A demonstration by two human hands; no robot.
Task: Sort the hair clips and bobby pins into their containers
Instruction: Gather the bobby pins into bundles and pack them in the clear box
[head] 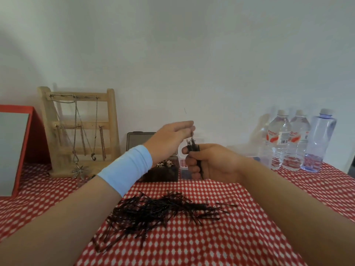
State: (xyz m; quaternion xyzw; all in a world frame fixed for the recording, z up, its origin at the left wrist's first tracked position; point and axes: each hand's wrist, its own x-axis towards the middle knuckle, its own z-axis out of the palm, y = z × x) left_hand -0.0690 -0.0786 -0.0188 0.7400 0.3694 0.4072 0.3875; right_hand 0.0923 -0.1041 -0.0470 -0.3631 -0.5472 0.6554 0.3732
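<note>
Gripping a bundle of bobby pins (192, 146) upright in a closed fist, the right hand (215, 162) is raised above and beyond the pile of bobby pins (159, 212), slightly right of it. The fingers curl fully round the bundle, the thumb lies across the front, and the looped ends of the pins stick out of the top of the fist.

The left hand (169, 138), with a pale blue wristband (126, 167) on its forearm, is also raised beyond the pile. Its fingertips pinch a single pin (192, 134) directly over the top of the bundle. The pin hangs down, and its lower end is lost among the bundle's loops, so I cannot tell whether it touches them.

The pile lies loose and tangled on the bench (240, 242), which is covered in a red-and-white checked cloth. Beyond the pile, partly hidden by the left hand, stands a dark container (163, 172) with its lid up and small pale hair clips (163, 164) inside. Just beside it, behind the right hand's fingers, is a clear container (181, 160); its contents are blurred.

Far left of the pile stands a red-framed mirror (13, 148), and nearer in is a wooden jewellery stand (80, 131) hung with chains. Far right of the pile, against the wall, stand water bottles (295, 139).
</note>
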